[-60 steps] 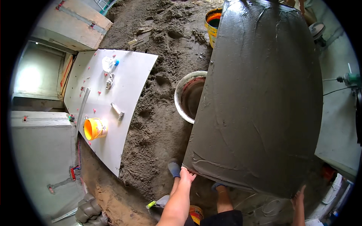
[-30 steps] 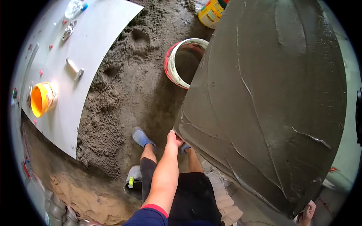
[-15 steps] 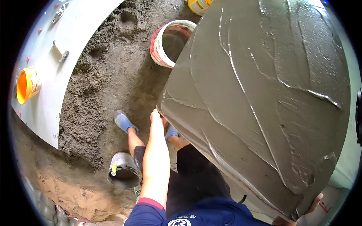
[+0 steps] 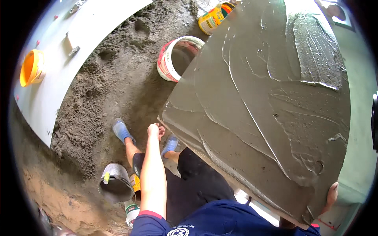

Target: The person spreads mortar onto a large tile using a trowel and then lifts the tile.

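Note:
A large flat slab (image 4: 236, 118) thickly coated with wet grey mortar fills the right half, tilted, its near edge close to my body. The mortar is smooth with long raised trowel ridges; a rougher, shinier patch lies toward the far right. My left hand (image 4: 156, 131) is closed at the slab's left corner, fingers curled against the edge; how firmly they grip is hard to see. Around the slab's right edge goes my right hand (image 4: 332, 195), only partly visible, with its other fingers behind the slab.
A red-and-white bucket (image 4: 167, 59) and a yellow tub (image 4: 210, 21) stand beyond the slab. Left of my feet is a grey bucket (image 4: 110, 169) with a yellow-handled tool. Rough sand (image 4: 86, 102) borders a white board (image 4: 51, 90) bearing an orange bucket (image 4: 38, 67) and a hammer (image 4: 73, 51).
The slab and both hands have shifted slightly; the left corner sits lower and further left. My left hand's curled fingers show more beside the edge. The head view has also moved.

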`<state>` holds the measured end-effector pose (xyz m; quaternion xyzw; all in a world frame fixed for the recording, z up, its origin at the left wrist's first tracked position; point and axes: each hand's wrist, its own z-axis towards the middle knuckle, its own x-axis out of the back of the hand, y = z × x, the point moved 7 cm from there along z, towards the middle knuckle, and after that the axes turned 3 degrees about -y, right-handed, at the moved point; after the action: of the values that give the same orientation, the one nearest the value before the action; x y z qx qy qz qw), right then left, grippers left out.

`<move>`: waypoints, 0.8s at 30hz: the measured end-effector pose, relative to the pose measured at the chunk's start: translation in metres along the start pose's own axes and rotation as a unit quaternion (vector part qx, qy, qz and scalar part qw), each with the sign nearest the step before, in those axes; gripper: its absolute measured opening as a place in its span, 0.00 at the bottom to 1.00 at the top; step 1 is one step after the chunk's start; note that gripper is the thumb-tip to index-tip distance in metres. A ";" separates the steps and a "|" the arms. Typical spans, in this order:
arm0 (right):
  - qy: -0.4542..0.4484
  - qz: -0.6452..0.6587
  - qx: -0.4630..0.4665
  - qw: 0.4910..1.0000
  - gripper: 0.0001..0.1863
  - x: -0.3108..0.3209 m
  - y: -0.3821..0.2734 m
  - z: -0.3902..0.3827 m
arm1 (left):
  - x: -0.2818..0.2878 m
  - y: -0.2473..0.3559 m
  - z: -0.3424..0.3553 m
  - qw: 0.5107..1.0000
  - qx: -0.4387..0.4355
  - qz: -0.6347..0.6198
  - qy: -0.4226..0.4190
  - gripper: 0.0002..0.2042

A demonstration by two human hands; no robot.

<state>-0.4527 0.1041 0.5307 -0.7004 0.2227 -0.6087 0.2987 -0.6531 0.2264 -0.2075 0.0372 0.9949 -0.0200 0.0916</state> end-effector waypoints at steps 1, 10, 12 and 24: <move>-0.015 0.011 0.008 1.000 0.20 -0.010 0.003 0.004 | 0.013 0.017 -0.030 0.990 -0.113 0.058 0.068 0.08; -0.145 0.137 0.108 0.974 0.23 -0.102 -0.022 0.023 | -0.065 0.022 -0.454 0.650 -0.744 0.154 0.018 0.07; -0.187 0.176 0.126 0.958 0.24 -0.119 -0.030 0.018 | -0.078 0.014 -0.486 0.588 -0.784 0.195 0.039 0.14; -0.313 0.313 0.189 0.876 0.11 -0.151 -0.037 0.015 | -0.116 0.002 -0.512 0.523 -0.808 0.223 0.153 0.14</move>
<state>-0.4642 0.2349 0.4466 -0.6784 0.2055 -0.2627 0.6546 -0.6319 0.2441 0.3164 0.1699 0.5426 0.8197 -0.0698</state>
